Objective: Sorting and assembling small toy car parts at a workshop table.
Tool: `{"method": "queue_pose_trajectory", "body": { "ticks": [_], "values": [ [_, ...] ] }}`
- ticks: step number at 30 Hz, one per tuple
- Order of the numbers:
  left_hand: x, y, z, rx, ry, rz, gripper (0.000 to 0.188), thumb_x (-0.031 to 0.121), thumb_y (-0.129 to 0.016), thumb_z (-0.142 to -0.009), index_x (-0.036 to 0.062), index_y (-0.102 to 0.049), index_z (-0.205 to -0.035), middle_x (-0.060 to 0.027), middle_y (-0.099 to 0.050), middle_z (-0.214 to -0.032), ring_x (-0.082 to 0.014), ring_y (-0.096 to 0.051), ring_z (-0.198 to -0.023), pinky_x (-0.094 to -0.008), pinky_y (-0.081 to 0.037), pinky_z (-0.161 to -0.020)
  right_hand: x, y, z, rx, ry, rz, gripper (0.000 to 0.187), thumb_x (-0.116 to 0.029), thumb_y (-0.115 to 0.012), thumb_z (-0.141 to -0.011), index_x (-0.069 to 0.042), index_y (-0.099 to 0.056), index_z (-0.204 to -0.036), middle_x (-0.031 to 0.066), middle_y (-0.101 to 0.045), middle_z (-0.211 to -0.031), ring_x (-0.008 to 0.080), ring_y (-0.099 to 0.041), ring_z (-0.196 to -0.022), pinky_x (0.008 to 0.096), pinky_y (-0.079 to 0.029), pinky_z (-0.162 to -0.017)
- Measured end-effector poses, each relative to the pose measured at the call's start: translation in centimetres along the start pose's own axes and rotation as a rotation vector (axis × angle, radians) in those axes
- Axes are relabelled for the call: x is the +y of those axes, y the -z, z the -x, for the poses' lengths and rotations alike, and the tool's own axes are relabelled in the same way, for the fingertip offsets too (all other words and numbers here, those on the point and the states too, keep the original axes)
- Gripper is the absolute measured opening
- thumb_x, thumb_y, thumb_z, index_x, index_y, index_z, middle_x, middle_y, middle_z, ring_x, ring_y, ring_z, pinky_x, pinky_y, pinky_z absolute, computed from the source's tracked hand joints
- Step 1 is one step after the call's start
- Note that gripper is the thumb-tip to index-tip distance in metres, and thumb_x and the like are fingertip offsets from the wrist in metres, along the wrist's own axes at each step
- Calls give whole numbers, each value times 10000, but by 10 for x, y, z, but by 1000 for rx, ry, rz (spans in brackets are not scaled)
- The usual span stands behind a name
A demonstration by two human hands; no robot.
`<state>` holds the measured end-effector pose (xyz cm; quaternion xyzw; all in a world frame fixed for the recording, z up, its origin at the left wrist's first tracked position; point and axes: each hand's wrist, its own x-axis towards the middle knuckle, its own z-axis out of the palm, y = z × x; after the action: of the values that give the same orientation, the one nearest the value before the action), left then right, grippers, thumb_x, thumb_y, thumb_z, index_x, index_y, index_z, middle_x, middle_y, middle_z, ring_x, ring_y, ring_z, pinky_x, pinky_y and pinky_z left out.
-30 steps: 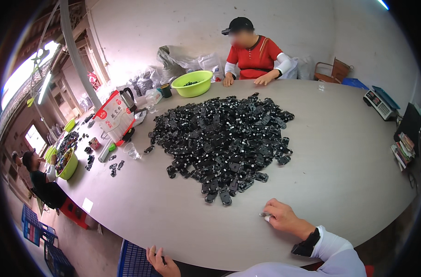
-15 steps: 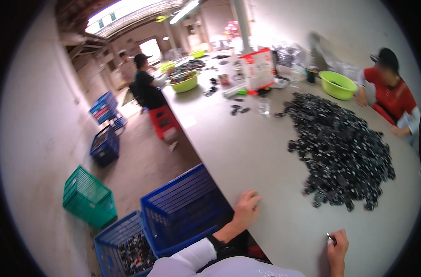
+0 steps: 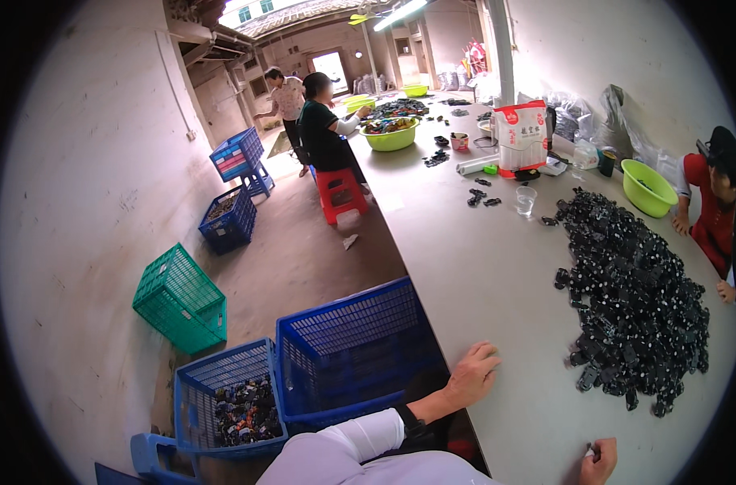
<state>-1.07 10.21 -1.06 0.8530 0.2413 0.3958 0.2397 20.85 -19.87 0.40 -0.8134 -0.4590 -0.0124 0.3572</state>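
My left hand rests at the near left edge of the pale table, fingers loosely bent and somewhat apart, with nothing visible in them. At the lower right, my right hand is closed on a small greyish thing; its kind cannot be made out. A large heap of small black plastic pieces with pale dots, resembling toy car bases, lies beyond my right hand. Neither hand touches the heap. Several similar black pieces lie near a clear plastic cup.
Left of the table stand a dark blue crate, a blue crate of colourful small pieces and a green crate. A person in red is across the heap by a green basin. Another sits on a red stool.
The view has swung, so the scene sits farther right and lower at the right side. My left hand stays at the table edge; my right hand still holds the small thing.
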Motion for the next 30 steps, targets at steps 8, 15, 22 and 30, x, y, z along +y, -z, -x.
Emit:
{"method": "queue_pose_trajectory", "body": {
  "ticks": [8, 15, 22, 30],
  "values": [
    [1, 3, -1, 10, -30, 1, 206, -44, -566, -697, -34, -586, -902, -177, -537, -1055, -353, -482, -1102, -389, -437, -893, -10, 1, 0, 28, -49, -10, 137, -13, -574, -770, 13, -585, -904, 137, -551, -788, 244, -512, -652, 325, -444, -621],
    [4, 4, -3, -1, -42, -10, 208, -45, -555, -697, -34, -586, -902, -178, -533, -1056, -352, -482, -1100, -389, -439, -891, -11, 5, -1, 21, -65, -7, 140, -38, -580, -789, 20, -588, -917, 133, -557, -801, 242, -517, -672, 323, -446, -639],
    [-3, 3, 0, 9, -12, 11, 232, -48, -566, -707, -22, -607, -933, -163, -567, -1044, -348, -507, -1100, -372, -450, -895, -9, 8, -4, -95, -65, -54, 157, -44, -579, -782, 29, -591, -921, 150, -568, -838, 266, -540, -732, 338, -455, -690],
    [-119, 112, -35, 472, 195, -13, 222, -11, -494, -724, -38, -591, -922, -237, -609, -921, -362, -593, -728, -368, -486, -690, -11, 14, 5, -53, -97, 65, 157, -53, -589, -787, 36, -595, -917, 157, -587, -845, 277, -556, -737, 343, -465, -694]
  ]
}}
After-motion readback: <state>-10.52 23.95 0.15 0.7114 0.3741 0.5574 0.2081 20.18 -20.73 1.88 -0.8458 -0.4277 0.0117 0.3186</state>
